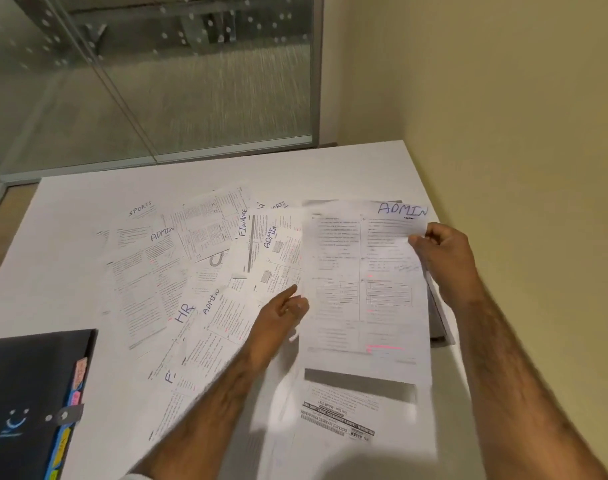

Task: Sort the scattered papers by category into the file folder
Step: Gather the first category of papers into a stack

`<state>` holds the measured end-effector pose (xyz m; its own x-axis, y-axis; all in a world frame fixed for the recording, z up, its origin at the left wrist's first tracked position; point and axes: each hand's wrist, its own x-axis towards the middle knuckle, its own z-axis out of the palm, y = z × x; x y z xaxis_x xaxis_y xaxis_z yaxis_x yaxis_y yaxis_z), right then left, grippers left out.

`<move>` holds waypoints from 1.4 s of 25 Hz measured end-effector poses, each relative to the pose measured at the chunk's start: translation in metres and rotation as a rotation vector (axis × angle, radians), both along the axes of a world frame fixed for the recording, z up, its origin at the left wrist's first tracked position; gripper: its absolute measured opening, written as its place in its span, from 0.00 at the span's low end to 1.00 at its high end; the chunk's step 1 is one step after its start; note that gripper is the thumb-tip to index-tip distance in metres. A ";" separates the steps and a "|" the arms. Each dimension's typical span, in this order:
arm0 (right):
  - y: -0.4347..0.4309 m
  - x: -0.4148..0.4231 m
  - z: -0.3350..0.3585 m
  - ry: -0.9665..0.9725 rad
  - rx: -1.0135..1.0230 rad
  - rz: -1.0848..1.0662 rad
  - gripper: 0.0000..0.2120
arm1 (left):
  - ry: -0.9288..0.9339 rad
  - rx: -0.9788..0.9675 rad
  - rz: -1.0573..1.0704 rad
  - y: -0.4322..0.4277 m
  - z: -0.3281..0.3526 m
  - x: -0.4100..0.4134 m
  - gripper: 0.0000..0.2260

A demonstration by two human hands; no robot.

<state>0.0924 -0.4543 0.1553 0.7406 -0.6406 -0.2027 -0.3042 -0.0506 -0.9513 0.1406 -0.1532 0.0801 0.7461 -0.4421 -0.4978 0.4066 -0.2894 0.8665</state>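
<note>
A single wide-angle camera rides on the person's head and looks forward and steeply down over the white worktop (347, 168). It sits close: both forearms run in from the bottom edge, and the left grip (285, 306) and right grip (444, 258) land around mid-frame. The right grip pinches the ADMIN sheet (364, 289), held up off the worktop. The worktop's far edge falls in the upper half. Beyond it the view takes in a glass partition (157, 81) on the left and a cream wall (503, 98) on the right. The dark file folder (29, 393) is cut off by the lower-left corner. The framing is tilted, so the worktop's edges run aslant, and the picture is somewhat blurred.
</note>
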 end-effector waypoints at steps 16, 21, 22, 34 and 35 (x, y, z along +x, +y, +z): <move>0.222 0.059 -0.124 0.348 -0.392 0.501 0.28 | 0.266 0.043 0.578 0.229 -0.028 -0.063 0.13; 0.254 0.071 -0.133 0.623 -0.937 0.773 0.29 | 0.322 0.096 0.656 0.278 -0.024 -0.081 0.10; 0.258 0.070 -0.136 0.631 -0.993 0.784 0.29 | 0.327 0.099 0.663 0.283 -0.023 -0.081 0.09; 0.251 0.074 -0.134 0.480 -1.001 0.671 0.05 | 0.313 0.104 0.624 0.287 -0.018 -0.060 0.12; 0.247 0.077 -0.129 0.442 -0.920 0.632 0.04 | 0.302 0.107 0.621 0.286 -0.018 -0.059 0.12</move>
